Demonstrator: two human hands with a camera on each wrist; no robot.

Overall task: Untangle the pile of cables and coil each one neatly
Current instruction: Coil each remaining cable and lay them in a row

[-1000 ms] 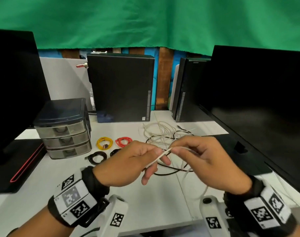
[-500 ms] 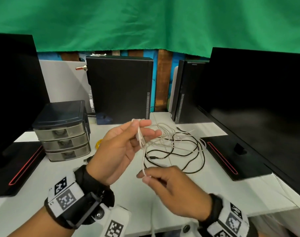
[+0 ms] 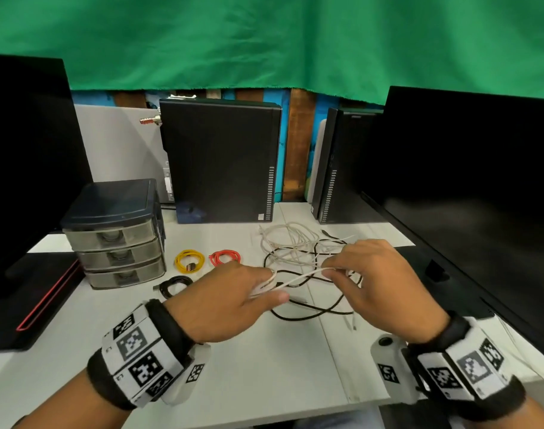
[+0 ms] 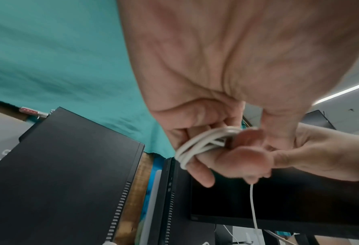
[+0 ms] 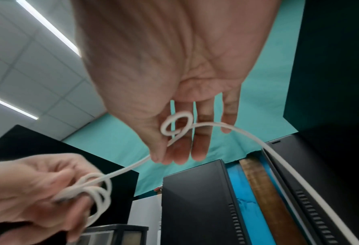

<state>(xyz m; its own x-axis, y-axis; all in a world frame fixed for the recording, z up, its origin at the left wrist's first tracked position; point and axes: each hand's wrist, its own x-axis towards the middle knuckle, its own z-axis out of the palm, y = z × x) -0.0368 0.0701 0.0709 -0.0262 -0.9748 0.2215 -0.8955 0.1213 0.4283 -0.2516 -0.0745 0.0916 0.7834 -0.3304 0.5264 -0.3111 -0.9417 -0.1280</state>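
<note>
You're mid-coil: left hand (image 3: 230, 300) grips white cable (image 3: 301, 278) loops, right hand (image 3: 372, 283) pinches its strand; wrap the next turn.

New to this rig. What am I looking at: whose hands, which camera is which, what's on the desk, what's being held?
No robot: a person wearing tagged wristbands. The wide picture is from a head camera; the two close-ups look up along each wrist. The left hand has a white cable looped round its fingers; the right hand pinches the same cable, feeding it over. On the white desk lie a tangle of white and black cables, small yellow, red and black coils, and a drawer unit, with computers and monitors around.
</note>
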